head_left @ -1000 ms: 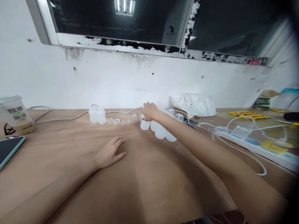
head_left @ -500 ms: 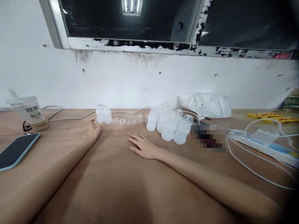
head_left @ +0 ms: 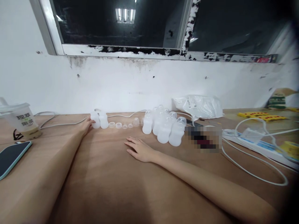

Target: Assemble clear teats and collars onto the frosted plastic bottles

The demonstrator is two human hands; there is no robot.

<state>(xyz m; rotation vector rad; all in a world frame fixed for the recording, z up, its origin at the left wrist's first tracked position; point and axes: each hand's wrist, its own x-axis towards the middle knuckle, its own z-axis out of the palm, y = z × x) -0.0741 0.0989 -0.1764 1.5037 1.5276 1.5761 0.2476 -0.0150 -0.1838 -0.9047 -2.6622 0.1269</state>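
Note:
My left hand (head_left: 87, 125) stretches to the back of the wooden table (head_left: 112, 180), its fingertips against the left one of two small white plastic bottles (head_left: 99, 120); the fingers look extended, not wrapped. My right hand (head_left: 139, 149) lies flat and open on the table, palm down, holding nothing. Just beyond it stands a cluster of several translucent white bottles (head_left: 163, 127). Between the pair and the cluster runs a row of small clear caps and rings (head_left: 121, 125).
A lidded drink cup (head_left: 22, 119) and a phone (head_left: 11, 157) are at the left. White cables (head_left: 254, 161), a power strip (head_left: 259, 144), a plastic bag (head_left: 198, 106) and yellow parts (head_left: 259, 115) are at the right. The wall is close behind.
My right hand left the bottle cluster and came down flat on the table. My left hand moved from the table's middle out to the two small bottles at the back left.

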